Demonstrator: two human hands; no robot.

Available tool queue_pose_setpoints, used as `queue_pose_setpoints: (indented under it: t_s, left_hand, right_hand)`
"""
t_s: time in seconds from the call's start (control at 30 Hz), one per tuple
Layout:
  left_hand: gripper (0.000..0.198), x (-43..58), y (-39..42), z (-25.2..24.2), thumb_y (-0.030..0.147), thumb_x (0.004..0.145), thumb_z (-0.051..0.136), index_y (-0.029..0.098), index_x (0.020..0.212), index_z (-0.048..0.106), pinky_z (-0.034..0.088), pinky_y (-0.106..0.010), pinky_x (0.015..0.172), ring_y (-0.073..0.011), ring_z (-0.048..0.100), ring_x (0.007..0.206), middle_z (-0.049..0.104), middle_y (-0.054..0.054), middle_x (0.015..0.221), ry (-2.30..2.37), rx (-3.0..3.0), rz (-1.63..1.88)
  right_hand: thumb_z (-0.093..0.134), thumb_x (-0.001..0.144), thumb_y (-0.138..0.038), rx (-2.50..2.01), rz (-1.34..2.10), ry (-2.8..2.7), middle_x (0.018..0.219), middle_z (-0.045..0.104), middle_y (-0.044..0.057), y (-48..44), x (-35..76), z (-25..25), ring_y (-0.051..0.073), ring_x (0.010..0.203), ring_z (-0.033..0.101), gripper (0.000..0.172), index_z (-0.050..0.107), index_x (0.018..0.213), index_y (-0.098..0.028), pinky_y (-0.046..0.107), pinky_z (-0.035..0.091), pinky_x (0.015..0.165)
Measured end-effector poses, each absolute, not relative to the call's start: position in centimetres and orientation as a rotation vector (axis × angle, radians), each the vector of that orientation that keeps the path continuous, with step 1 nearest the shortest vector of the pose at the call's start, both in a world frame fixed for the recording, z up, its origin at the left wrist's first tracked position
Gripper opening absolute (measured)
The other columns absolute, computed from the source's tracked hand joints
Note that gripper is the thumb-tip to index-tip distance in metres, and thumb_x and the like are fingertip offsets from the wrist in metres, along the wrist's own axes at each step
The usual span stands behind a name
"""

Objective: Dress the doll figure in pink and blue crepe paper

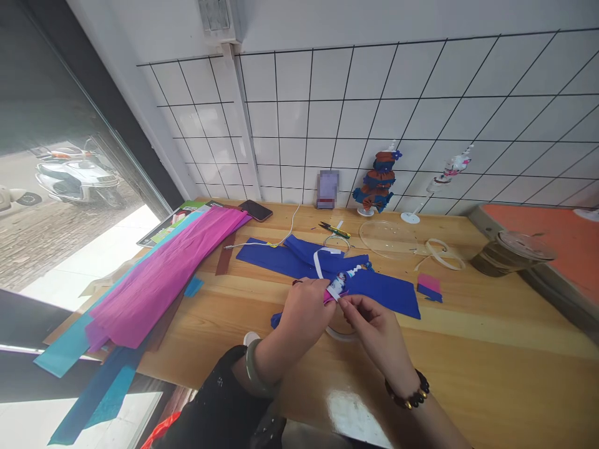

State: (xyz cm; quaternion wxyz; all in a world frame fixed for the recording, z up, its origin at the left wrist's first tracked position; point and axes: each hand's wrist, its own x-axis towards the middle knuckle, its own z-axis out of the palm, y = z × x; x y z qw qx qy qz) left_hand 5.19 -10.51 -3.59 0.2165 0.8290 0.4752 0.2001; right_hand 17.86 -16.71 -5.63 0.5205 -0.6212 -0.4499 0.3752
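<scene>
Both my hands meet over the wooden table, just in front of a sheet of dark blue crepe paper. My left hand is closed around a small doll figure wrapped in pink paper. My right hand pinches the figure's lower end with thumb and forefinger. A white ribbon strip curls over the blue paper right behind the figure.
Long pink and teal crepe sheets lie at the left, hanging over the table edge. Behind are a phone, scissors, a clear round lid, a dressed paper doll on a stand, a tape loop and a lidded cup.
</scene>
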Motion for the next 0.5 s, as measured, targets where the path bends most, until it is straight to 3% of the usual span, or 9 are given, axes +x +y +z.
queue_pose_setpoints:
  t_s: [0.27, 0.5]
  left_hand:
    - [0.016, 4.22, -9.88, -3.31, 0.021, 0.074, 0.052, 0.020, 0.080, 0.067, 0.034, -0.023, 0.057, -0.0139, 0.056, 0.065, 0.066, 0.000, 0.071, 1.183, 2.038, 0.584]
    - [0.013, 4.21, -10.06, -3.18, 0.021, 0.074, 0.052, 0.019, 0.067, 0.063, 0.032, -0.023, 0.054, -0.0125, 0.049, 0.059, 0.058, 0.002, 0.060, 1.175, 2.091, 0.559]
  right_hand:
    - [0.063, 0.075, -0.053, -1.505, 0.864, -1.106, 0.069, 0.065, 0.005, -16.69, 17.81, -5.33, 0.016, 0.063, 0.054, 0.038, 0.071, 0.077, -0.017, 0.026, 0.046, 0.058]
    - [0.064, 0.074, -0.053, -1.501, 0.895, -1.104, 0.071, 0.067, 0.005, -16.57, 17.59, -4.83, 0.016, 0.064, 0.056, 0.039, 0.073, 0.080, -0.016, 0.027, 0.047, 0.059]
